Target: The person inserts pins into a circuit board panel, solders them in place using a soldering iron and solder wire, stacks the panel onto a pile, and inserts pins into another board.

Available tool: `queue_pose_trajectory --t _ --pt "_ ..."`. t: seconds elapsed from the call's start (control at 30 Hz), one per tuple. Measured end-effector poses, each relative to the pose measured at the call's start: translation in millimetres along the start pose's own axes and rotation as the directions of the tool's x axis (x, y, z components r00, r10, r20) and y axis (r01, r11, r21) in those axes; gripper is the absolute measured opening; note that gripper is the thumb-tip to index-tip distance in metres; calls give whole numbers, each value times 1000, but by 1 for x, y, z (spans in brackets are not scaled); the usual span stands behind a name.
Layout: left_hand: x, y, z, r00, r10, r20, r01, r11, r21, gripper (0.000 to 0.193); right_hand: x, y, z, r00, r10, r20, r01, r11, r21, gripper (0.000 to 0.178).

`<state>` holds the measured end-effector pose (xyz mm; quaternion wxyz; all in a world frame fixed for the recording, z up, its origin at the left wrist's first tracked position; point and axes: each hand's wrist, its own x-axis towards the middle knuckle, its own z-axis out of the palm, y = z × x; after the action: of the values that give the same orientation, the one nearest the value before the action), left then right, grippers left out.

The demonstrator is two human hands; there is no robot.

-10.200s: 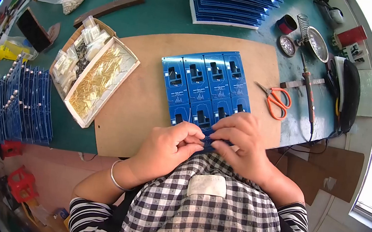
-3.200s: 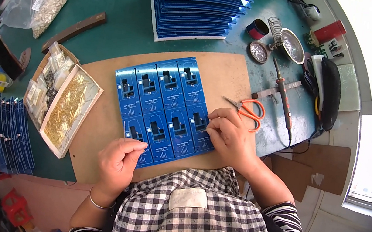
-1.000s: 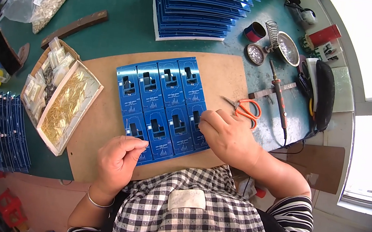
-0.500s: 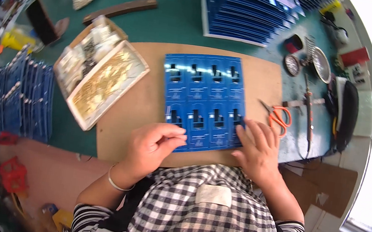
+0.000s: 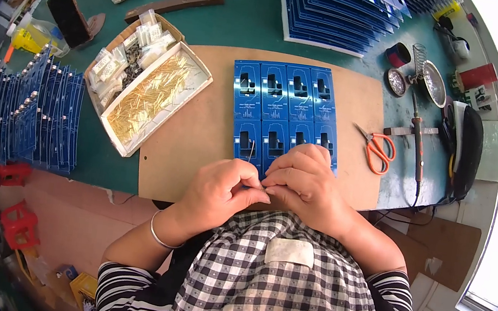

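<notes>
A blue circuit board panel [image 5: 276, 114] with dark cut-outs lies flat in front of me on a brown board [image 5: 177, 174]. Over the panel's near edge, my left hand [image 5: 222, 190] and my right hand [image 5: 305, 185] meet with fingertips touching. Both are closed in a pinch, thumbs against fingers. What sits between the fingertips is too small and covered to make out. Just above the left fingers a thin pale sliver [image 5: 251, 149] shows against the panel. My hands hide the panel's near lower part.
Left of the panel stands a white tray [image 5: 203, 79] of gold pins and small bags. More blue boards stand in rows at far left [image 5: 22, 110] and at the back [image 5: 336, 16]. Orange-handled scissors [image 5: 379, 157] and a soldering iron [image 5: 418, 149] lie to the right.
My right hand has left the panel's right edge and moved left to meet my left hand. The left hand has shifted slightly right. The view has shifted a little.
</notes>
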<state>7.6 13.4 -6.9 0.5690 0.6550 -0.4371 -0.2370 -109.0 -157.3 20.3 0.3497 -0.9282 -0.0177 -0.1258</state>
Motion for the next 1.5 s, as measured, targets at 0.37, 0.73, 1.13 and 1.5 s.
queue_pose_trajectory --t 0.37,0.73,1.13,1.5 --pt "3 3 2 963 211 165 -236 960 150 22 -21 -6 2 998 42 45 -45 997 55 15" --pt "-3 3 4 978 38 206 -41 999 12 29 -28 -6 3 999 -32 -33 34 997 69 19" --pt "1 13 -1 906 335 257 -380 913 150 25 -30 -4 11 998 27 60 -43 958 284 15" --pt "1 -7 -88 890 103 -445 67 934 350 24 -22 39 -21 964 199 -174 -212 976 -59 13"
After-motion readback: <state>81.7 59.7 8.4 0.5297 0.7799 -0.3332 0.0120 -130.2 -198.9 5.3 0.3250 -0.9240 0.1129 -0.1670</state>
